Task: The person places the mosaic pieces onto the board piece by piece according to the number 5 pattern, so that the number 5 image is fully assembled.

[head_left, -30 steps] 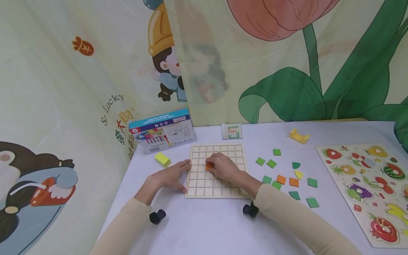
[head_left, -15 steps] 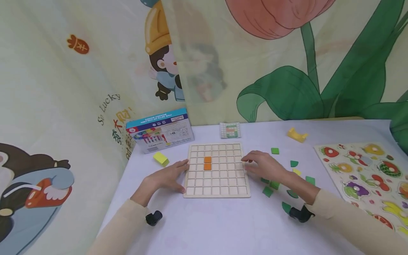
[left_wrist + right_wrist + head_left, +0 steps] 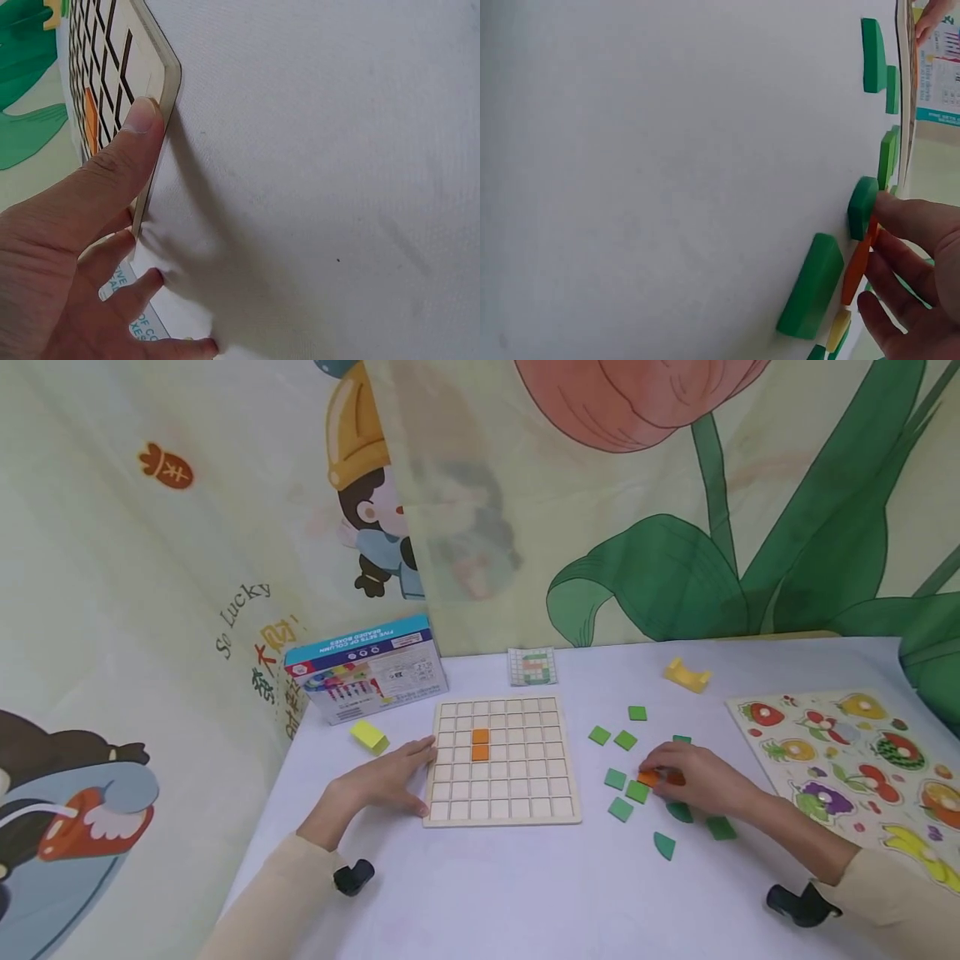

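A wooden grid board (image 3: 519,788) lies on the white table with two orange square tiles (image 3: 480,752) set in neighbouring cells. My left hand (image 3: 381,778) rests at the board's left edge, fingers spread; in the left wrist view its thumb (image 3: 135,131) touches the rim near a corner. To the right of the board, my right hand (image 3: 705,778) pinches an orange tile (image 3: 647,778) between thumb and fingertips, low over the table. A second orange tile (image 3: 856,274) is partly under the fingers. Green square tiles (image 3: 616,778) and quarter-round green pieces (image 3: 664,845) lie around that hand.
A cardboard box (image 3: 367,672) stands at the back left, with a yellow block (image 3: 369,737) before it. A small pattern card (image 3: 533,667) lies behind the board. A yellow holder (image 3: 686,676) sits at the back right, near a fruit puzzle board (image 3: 817,752).
My right hand has left an orange tile on the board, moved right to the loose pieces and taken hold of another orange tile. My left hand stays at the board's edge.
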`<move>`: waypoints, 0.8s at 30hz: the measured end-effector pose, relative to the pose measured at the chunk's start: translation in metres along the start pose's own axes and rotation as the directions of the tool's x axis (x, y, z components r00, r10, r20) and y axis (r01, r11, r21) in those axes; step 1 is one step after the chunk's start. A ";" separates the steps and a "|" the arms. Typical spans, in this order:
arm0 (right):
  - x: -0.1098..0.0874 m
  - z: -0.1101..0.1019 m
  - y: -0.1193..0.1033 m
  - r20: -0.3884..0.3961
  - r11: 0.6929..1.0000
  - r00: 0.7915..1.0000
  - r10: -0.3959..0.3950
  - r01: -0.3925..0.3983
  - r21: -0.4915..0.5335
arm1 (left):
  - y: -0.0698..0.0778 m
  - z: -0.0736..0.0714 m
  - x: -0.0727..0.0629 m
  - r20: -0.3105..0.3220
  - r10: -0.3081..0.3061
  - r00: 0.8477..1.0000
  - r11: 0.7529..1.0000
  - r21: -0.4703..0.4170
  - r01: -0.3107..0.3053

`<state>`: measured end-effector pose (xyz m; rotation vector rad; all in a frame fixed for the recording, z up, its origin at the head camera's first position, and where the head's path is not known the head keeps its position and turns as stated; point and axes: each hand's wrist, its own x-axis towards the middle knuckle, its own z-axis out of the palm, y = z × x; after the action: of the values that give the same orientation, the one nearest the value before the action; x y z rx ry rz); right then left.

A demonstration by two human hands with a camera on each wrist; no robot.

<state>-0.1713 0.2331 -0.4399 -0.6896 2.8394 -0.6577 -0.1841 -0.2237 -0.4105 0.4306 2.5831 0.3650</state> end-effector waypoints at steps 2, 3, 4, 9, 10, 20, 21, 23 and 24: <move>0.000 0.003 -0.001 -0.026 1.000 1.000 -0.010 0.010 -0.011 | -0.001 0.000 0.000 0.002 0.000 1.000 1.000 -0.002 0.000; 0.000 0.004 -0.001 -0.038 1.000 0.999 -0.013 0.013 -0.014 | -0.001 0.001 0.000 0.002 0.001 1.000 1.000 -0.004 -0.001; 0.001 0.005 -0.001 -0.050 1.000 0.999 -0.017 0.016 -0.018 | -0.001 0.001 0.000 0.003 0.000 1.000 1.000 -0.004 0.000; 0.002 0.008 -0.002 -0.079 1.000 0.997 -0.019 0.019 -0.004 | 0.000 0.001 -0.001 -0.001 0.002 1.000 1.000 0.005 -0.002; 0.003 0.008 -0.002 -0.079 1.000 0.997 -0.011 0.011 -0.002 | 0.000 0.001 -0.001 -0.001 0.003 1.000 1.000 0.006 -0.003; 0.035 0.003 -0.026 -0.105 0.999 0.994 0.015 -0.010 0.051 | -0.002 0.000 -0.001 -0.001 0.006 1.000 1.000 0.021 -0.006; 0.041 0.004 -0.031 -0.098 0.998 0.995 0.004 0.002 0.063 | -0.002 0.000 -0.001 0.000 0.003 1.000 1.000 0.019 -0.003; 0.054 0.008 -0.042 -0.080 0.996 0.997 -0.015 0.022 0.084 | -0.001 0.001 -0.001 0.004 0.001 1.000 1.000 0.007 -0.001; 0.061 0.010 -0.047 -0.071 0.995 0.997 -0.029 0.036 0.091 | -0.001 0.001 -0.001 0.006 0.000 1.000 1.000 0.001 0.000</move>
<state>-0.2035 0.1630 -0.4302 -0.7126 2.8446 -0.8283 -0.1827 -0.2250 -0.4115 0.4320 2.5775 0.3613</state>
